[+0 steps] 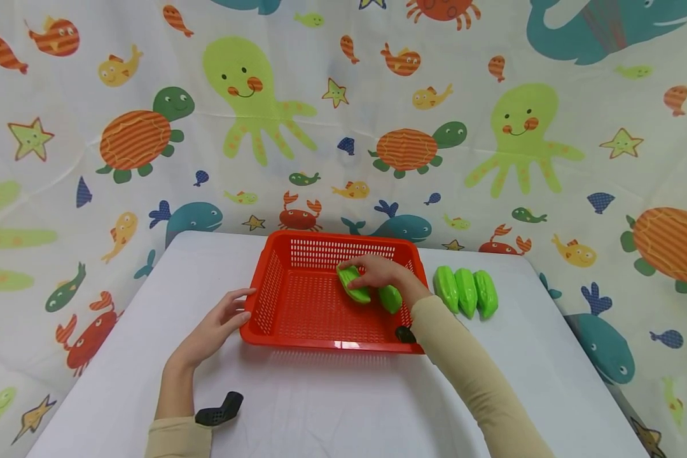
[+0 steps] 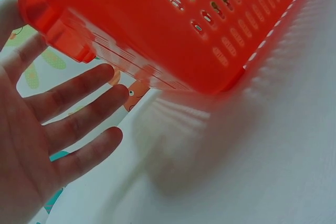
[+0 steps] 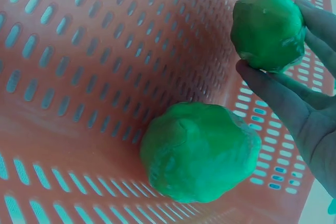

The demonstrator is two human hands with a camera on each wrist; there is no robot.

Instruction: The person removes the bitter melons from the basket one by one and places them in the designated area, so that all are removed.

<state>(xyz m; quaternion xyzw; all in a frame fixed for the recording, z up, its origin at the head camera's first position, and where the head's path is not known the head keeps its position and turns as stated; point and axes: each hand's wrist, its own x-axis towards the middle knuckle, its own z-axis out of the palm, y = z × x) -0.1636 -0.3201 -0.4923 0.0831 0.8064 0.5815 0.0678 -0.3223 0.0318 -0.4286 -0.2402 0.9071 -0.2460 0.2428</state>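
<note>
With right grip [image 1: 379, 272] pinches ridged green fruit [image 1: 350, 284] inside red basket [image 1: 309, 305], slanted lengthwise far-left to near-right, with second fruit [image 1: 390, 299] just to that grip's right, three more fruits [image 1: 467, 292] farther right on bench [image 1: 320, 407], and loosely spread left grip [image 1: 223, 321] well leftward at the rim.

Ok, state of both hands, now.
Left hand: open, at the left edge of the red basket.
Right hand: closed, holding a green ribbed fruit.

A white cloth [image 1: 315, 60] printed with sea creatures hangs beyond the white table's [image 1: 332, 407] far edge, showing one green octopus [image 1: 246, 70] left, another [image 1: 523, 108] right, and an orange-shelled turtle [image 1: 406, 149] between.
</note>
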